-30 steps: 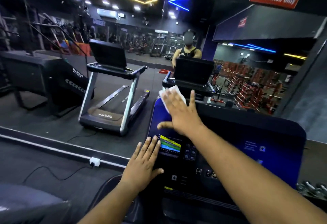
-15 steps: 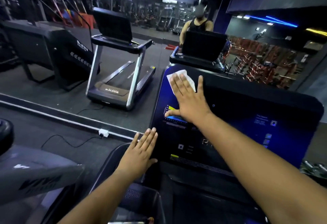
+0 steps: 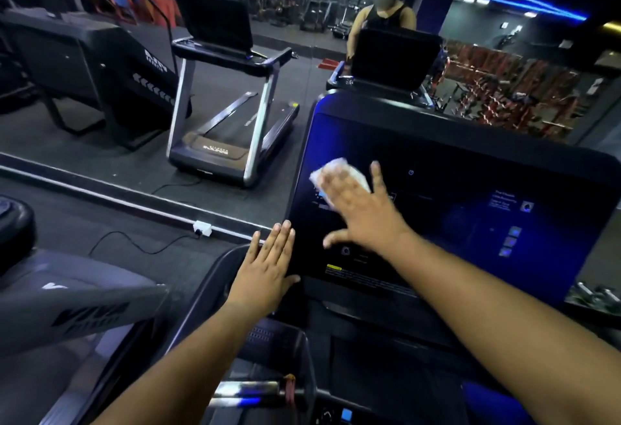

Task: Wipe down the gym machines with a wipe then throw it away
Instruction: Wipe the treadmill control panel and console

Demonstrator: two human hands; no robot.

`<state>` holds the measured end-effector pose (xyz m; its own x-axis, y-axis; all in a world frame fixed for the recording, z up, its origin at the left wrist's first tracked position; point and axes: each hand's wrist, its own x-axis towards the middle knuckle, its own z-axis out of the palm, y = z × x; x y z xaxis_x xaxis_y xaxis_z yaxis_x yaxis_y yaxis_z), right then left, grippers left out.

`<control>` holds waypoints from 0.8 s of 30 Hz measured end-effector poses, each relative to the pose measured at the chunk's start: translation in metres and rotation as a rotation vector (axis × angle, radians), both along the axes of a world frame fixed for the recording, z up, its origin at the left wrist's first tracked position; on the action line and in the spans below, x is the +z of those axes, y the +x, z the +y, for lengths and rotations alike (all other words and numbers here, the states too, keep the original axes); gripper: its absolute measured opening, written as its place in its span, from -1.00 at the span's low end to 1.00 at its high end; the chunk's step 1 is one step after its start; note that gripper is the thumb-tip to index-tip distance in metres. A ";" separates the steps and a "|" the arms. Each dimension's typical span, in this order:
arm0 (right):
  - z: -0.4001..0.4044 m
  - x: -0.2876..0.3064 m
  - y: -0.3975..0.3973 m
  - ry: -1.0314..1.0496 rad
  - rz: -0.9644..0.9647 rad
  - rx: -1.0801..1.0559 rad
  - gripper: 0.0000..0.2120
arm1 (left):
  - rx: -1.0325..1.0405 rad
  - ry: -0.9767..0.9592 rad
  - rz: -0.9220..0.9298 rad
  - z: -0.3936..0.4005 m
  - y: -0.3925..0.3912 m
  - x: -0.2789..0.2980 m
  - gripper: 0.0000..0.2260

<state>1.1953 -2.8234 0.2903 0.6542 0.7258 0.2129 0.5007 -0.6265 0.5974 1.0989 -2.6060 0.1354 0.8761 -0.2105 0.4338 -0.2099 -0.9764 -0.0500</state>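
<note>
A dark, glossy treadmill console screen (image 3: 463, 209) fills the middle and right of the head view. My right hand (image 3: 361, 209) lies flat on its left half, fingers straight, pressing a white wipe (image 3: 339, 169) against the glass. The wipe shows above and under the fingers. My left hand (image 3: 267, 270) rests open, fingers straight, on the console's left edge and the curved black handrail (image 3: 215, 276) beside it.
A wall mirror ahead reflects a second treadmill (image 3: 232, 115), a black machine (image 3: 94, 71) and a person behind my console. A white socket (image 3: 202, 228) with a cable sits on the floor strip. A grey machine (image 3: 67, 303) stands at lower left.
My right hand has slid the wipe down from the screen's top left corner toward its left middle. The view has tilted downward. My left hand keeps its place on the console edge.
</note>
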 end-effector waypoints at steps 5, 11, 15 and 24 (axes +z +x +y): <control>0.021 -0.034 -0.021 0.129 0.076 -0.068 0.25 | 0.044 -0.046 0.037 0.002 -0.008 -0.002 -0.09; 0.017 -0.140 -0.086 -0.091 0.357 -0.004 0.24 | 0.084 -0.119 0.150 0.005 -0.025 -0.026 -0.01; 0.005 -0.148 -0.087 -0.296 0.384 0.097 0.20 | 0.122 -0.123 0.252 0.004 -0.043 -0.049 0.03; 0.040 -0.097 -0.059 0.031 0.218 -0.027 0.22 | 0.146 -0.184 0.346 -0.010 -0.057 -0.052 0.03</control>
